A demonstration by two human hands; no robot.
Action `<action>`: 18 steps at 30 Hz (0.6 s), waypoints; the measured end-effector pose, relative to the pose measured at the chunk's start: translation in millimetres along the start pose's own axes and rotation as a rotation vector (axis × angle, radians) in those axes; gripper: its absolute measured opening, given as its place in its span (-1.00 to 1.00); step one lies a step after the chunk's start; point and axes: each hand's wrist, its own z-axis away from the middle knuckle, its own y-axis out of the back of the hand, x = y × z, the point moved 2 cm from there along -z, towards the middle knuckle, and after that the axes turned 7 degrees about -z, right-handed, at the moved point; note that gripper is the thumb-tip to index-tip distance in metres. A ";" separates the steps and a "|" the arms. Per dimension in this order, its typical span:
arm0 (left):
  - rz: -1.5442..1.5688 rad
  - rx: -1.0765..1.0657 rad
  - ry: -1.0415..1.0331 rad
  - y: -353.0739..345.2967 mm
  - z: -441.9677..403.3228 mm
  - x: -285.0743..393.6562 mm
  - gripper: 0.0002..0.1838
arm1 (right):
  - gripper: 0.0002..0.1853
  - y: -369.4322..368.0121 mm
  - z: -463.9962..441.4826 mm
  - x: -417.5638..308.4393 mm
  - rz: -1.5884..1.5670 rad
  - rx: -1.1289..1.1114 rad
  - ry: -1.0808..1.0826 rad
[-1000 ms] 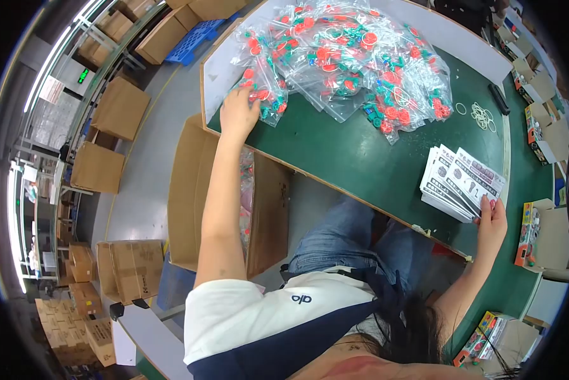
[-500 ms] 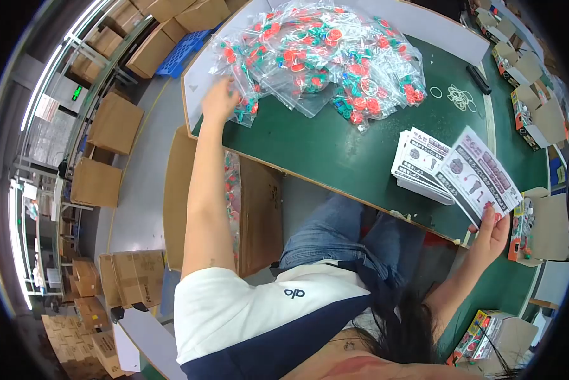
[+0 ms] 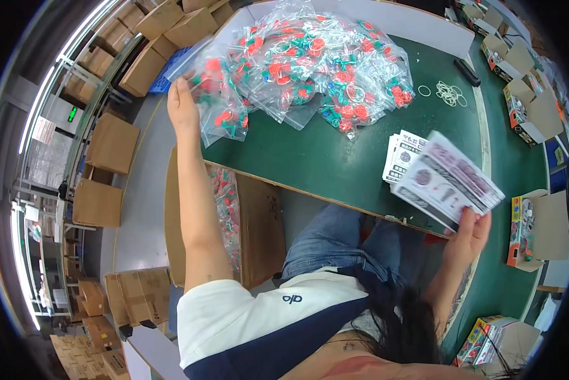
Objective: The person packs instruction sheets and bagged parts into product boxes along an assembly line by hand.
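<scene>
My left hand (image 3: 183,107) is closed on the edge of a clear zip bag (image 3: 210,71) with red and green plastic pieces inside, slightly blurred at the left end of the table. Beside it lies a large heap of similar bags (image 3: 341,69). In my right hand (image 3: 467,239) are printed leaflets (image 3: 452,180), pinched at their lower right corner and fanned a little. They overlap a stack of the same leaflets (image 3: 398,152) near the table's front edge, hiding part of it.
Rubber bands (image 3: 449,94) and a black stapler-like object (image 3: 467,72) lie on the green table (image 3: 278,152). Open printed boxes (image 3: 538,228) line the right side. Below the table's left edge stands a carton (image 3: 259,221) holding more bags. Cardboard boxes (image 3: 112,142) stand at left.
My left hand has moved left and now lifts a bag from the heap's left side. My right hand has shifted left with the leaflets, over the stack. The whole view has turned slightly.
</scene>
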 end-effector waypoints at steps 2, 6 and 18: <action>0.406 -0.208 0.157 -18.0 30.1 54.0 -0.61 | -0.70 -19.7 5.9 12.1 -0.043 -0.144 -0.153; 0.711 -0.698 0.373 -62.0 110.3 88.8 -0.63 | -0.71 -83.2 10.6 1.4 -0.159 -0.480 -0.243; 1.015 -1.002 0.525 -107.7 178.8 113.5 -0.79 | -0.71 -52.9 -9.8 5.3 -0.217 -0.217 -0.184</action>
